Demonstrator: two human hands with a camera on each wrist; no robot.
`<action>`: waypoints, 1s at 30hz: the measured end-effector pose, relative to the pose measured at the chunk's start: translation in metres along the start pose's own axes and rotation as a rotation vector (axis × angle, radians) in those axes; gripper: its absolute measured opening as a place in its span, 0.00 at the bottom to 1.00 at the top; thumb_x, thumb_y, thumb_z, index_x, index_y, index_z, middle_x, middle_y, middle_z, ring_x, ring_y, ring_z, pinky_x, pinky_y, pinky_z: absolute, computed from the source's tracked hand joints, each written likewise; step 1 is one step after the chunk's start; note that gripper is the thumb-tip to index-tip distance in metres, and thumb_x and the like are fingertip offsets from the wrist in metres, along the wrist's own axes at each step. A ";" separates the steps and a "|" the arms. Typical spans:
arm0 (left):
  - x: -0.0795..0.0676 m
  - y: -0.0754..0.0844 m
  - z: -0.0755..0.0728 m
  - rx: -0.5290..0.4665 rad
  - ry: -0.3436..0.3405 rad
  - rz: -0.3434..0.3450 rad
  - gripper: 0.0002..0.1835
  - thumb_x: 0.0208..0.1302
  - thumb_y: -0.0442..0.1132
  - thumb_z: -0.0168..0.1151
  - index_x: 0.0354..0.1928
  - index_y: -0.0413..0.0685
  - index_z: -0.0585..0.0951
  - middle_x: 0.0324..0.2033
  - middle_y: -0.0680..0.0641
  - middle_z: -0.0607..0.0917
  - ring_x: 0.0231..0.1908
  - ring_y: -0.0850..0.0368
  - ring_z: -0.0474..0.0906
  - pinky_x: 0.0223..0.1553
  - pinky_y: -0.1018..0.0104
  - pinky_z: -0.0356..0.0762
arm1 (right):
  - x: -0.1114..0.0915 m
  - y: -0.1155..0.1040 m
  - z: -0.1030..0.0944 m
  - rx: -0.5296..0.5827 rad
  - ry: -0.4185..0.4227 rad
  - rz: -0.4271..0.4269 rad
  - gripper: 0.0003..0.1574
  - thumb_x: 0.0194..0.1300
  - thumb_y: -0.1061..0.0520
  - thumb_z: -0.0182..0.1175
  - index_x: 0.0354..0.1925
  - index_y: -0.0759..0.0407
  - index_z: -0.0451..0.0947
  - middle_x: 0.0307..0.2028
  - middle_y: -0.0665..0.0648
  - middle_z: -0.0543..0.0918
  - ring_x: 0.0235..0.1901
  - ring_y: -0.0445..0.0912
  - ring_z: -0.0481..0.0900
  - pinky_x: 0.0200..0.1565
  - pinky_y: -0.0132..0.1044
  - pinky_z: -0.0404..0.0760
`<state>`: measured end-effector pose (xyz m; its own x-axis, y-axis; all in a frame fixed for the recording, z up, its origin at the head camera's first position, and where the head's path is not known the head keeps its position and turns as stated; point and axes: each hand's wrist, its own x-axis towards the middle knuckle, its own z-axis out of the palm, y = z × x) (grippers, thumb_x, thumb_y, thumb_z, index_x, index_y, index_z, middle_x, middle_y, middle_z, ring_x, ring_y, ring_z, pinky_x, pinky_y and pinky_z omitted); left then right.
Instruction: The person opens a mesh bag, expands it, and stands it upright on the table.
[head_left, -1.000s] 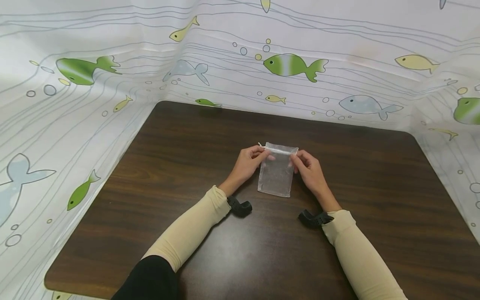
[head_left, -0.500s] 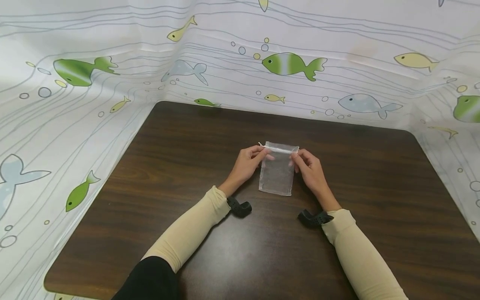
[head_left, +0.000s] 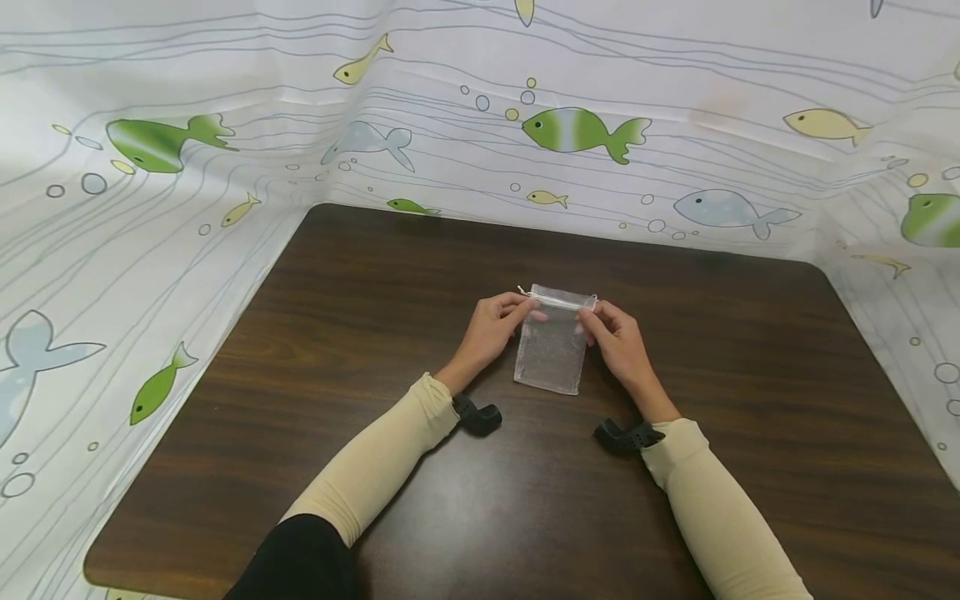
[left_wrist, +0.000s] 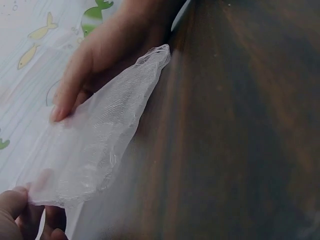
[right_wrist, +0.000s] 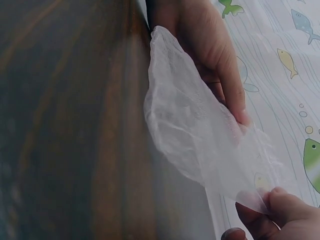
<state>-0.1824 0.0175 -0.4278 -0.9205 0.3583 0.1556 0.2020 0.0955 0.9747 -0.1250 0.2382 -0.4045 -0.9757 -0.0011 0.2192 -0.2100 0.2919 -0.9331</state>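
A sheer white drawstring pouch (head_left: 551, 358) lies between my two hands, its gathered band and mouth toward the far side of the table. My left hand (head_left: 489, 329) pinches its left edge just below the white cord (head_left: 522, 291), thumb in front and fingers showing through the mesh. On the opposite edge my right hand (head_left: 618, 340) pinches the same band between thumb and fingers. In the left wrist view the pouch (left_wrist: 107, 130) looks flat and slack, its lower end sagging toward the table. The right wrist view shows nothing solid inside the thin mesh (right_wrist: 185, 115).
The dark wood-grain table (head_left: 300, 333) has rounded corners. A white curtain (head_left: 465, 50) printed with fish rises behind it and along both sides. Black wrist mounts (head_left: 480, 419) sit at the cuffs of the cream sleeves (head_left: 382, 454).
Both hands keep their hold on the pouch in the same place. The pouch shifts only very slightly, and the head view drifts a little.
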 end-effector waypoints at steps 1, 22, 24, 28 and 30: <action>0.000 0.000 0.000 0.000 0.000 0.001 0.14 0.78 0.46 0.60 0.52 0.47 0.87 0.42 0.46 0.93 0.25 0.62 0.70 0.29 0.73 0.69 | 0.000 0.000 0.000 -0.003 0.002 0.000 0.15 0.79 0.61 0.56 0.37 0.73 0.79 0.24 0.57 0.80 0.28 0.60 0.71 0.33 0.35 0.71; 0.001 0.003 0.002 -0.052 -0.056 0.001 0.12 0.76 0.43 0.62 0.48 0.42 0.87 0.41 0.41 0.93 0.29 0.63 0.84 0.34 0.71 0.78 | 0.001 -0.004 -0.001 -0.088 -0.026 0.025 0.15 0.78 0.60 0.57 0.38 0.72 0.79 0.26 0.55 0.78 0.29 0.49 0.75 0.35 0.31 0.74; 0.001 0.002 0.002 -0.041 -0.048 0.001 0.12 0.77 0.43 0.62 0.48 0.43 0.87 0.41 0.41 0.93 0.28 0.63 0.83 0.30 0.72 0.73 | 0.000 -0.003 0.000 -0.097 -0.030 0.019 0.16 0.79 0.60 0.57 0.37 0.72 0.80 0.25 0.61 0.78 0.28 0.52 0.74 0.34 0.29 0.73; 0.000 0.002 0.002 -0.006 -0.034 0.007 0.12 0.76 0.43 0.62 0.48 0.43 0.87 0.40 0.43 0.93 0.29 0.62 0.79 0.27 0.71 0.63 | 0.000 -0.002 0.001 -0.085 -0.021 0.004 0.18 0.79 0.60 0.55 0.36 0.74 0.81 0.25 0.69 0.77 0.28 0.56 0.73 0.35 0.27 0.72; -0.001 0.002 0.001 0.002 -0.027 0.009 0.12 0.76 0.43 0.62 0.48 0.43 0.87 0.40 0.42 0.93 0.29 0.62 0.77 0.28 0.71 0.63 | 0.000 -0.003 0.001 -0.087 -0.018 0.010 0.18 0.79 0.60 0.55 0.36 0.74 0.82 0.24 0.65 0.77 0.29 0.55 0.74 0.35 0.27 0.72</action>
<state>-0.1808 0.0185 -0.4263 -0.9092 0.3843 0.1603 0.2114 0.0943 0.9728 -0.1244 0.2364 -0.4022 -0.9788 -0.0153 0.2042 -0.1950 0.3743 -0.9066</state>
